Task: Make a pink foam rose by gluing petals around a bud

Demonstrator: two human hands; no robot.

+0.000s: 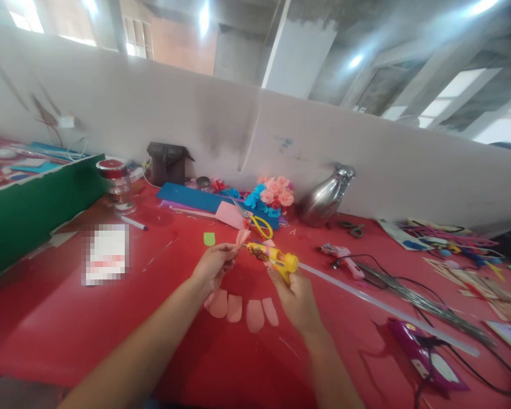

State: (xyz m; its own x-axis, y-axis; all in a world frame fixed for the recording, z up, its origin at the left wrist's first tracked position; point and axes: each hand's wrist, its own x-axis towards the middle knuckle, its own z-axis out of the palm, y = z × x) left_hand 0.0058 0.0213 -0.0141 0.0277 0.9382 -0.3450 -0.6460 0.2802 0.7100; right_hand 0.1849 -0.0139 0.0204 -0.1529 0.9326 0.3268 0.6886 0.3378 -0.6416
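My right hand grips a yellow hot glue gun, its nozzle pointing left. A long translucent glue stick trails out of the gun's back end toward the lower right. Pinched in my left hand is a small pink paper petal, close to the nozzle; whether the two touch I cannot tell. Several loose pink petals lie in a row on the red table, below and between my hands.
Behind my hands are yellow-handled scissors, blue sheets and paper flowers. A steel jug stands by the partition. To the right lie a pink glue gun, wires and a purple power strip; a glass jar stands left.
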